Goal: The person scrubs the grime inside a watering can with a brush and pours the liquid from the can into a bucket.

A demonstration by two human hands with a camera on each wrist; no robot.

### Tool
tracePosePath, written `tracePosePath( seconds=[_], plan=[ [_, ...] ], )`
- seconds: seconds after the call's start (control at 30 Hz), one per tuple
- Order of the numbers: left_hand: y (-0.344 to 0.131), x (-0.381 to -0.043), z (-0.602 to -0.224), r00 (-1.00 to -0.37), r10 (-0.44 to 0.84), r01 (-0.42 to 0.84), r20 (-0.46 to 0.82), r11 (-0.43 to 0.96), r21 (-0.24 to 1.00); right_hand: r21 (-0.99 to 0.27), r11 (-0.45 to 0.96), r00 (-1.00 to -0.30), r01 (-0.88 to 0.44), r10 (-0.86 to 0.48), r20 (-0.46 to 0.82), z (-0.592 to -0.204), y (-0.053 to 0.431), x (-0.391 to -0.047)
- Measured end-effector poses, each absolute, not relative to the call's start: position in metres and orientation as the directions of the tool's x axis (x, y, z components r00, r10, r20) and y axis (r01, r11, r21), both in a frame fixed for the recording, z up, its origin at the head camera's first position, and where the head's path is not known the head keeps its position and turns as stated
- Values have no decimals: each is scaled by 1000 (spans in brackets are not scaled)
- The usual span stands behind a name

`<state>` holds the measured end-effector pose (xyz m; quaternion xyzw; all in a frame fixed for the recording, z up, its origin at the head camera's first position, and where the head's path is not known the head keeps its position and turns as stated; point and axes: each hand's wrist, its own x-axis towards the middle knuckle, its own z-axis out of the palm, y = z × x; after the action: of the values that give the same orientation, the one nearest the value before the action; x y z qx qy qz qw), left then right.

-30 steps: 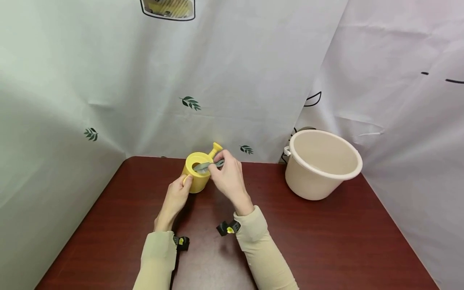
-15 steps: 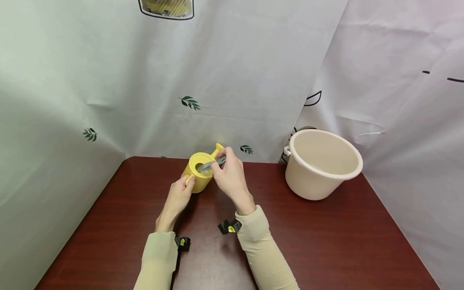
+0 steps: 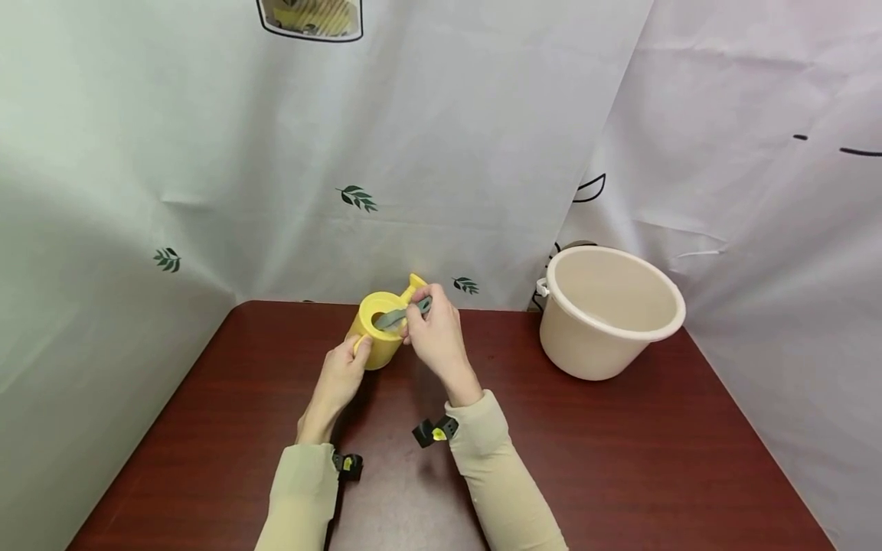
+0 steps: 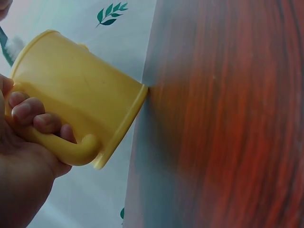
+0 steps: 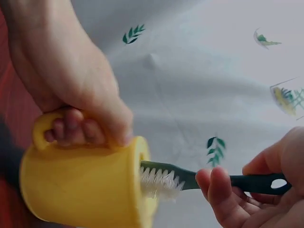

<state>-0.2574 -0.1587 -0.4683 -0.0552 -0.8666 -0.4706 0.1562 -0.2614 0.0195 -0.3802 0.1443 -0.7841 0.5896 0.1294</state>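
A yellow watering can (image 3: 377, 348) is held by its handle in my left hand (image 3: 340, 376), fingers curled round the handle in the left wrist view. The can tilts, and its spout with a flared end points away to the back right. My right hand (image 3: 437, 333) pinches the dark green handle of a scrub brush (image 5: 190, 178) between thumb and fingers. White bristles (image 5: 159, 179) show at the can's mouth in the right wrist view; the brush's front end is hidden inside the can.
A large cream bucket (image 3: 599, 352) with a white handle fitting stands at the back right of the dark red wooden table (image 3: 620, 467). A white curtain (image 3: 448, 153) with printed leaves hangs behind and along both sides.
The watering can has shifted slightly right and tilted more, with my left hand moving along. The brush has moved a little at the can's mouth, still in my right hand.
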Motion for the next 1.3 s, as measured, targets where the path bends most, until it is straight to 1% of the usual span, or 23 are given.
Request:
tracePosePath(
  seconds=[0.1, 0.33, 0.53, 0.6, 0.67, 0.8, 0.9, 1.0, 1.1, 1.2, 1.3],
  plan=[
    [-159, -257, -469, -948, -48, 239, 315, 547, 802, -900, 256, -935, -353, -76, 345, -382, 17, -262],
    [-160, -258, -469, -950, -54, 231, 308, 542, 808, -887, 266, -926, -377, -90, 366, -390, 11, -270],
    [-160, -258, -469, -949, -54, 236, 311, 536, 811, -853, 327, -913, -406, -116, 390, -398, 7, -276],
    [-159, -258, -468, -947, -48, 243, 317, 541, 806, -825, 379, -907, -418, -125, 402, -401, 6, -277],
    [-157, -259, -468, -948, -36, 247, 316, 542, 803, -768, 455, -889, -451, -149, 433, -404, 4, -278],
    [-155, -258, -468, -955, -18, 240, 296, 538, 808, -616, 573, -823, -540, -207, 529, -407, -3, -276],
    [-153, -258, -468, -954, -10, 249, 300, 529, 811, -526, 642, -789, -558, -216, 575, -406, -4, -273],
    [-151, -257, -467, -949, 9, 271, 315, 535, 800, -457, 717, -796, -527, -227, 561, -407, -1, -273],
    [-148, -256, -465, -945, 24, 287, 328, 547, 786, -412, 775, -826, -479, -241, 509, -408, 2, -273],
    [-147, -255, -464, -943, 31, 293, 331, 549, 783, -395, 796, -846, -458, -253, 470, -407, 4, -272],
    [-146, -255, -463, -944, 33, 293, 329, 544, 786, -385, 797, -844, -465, -268, 464, -406, 4, -273]
  ],
)
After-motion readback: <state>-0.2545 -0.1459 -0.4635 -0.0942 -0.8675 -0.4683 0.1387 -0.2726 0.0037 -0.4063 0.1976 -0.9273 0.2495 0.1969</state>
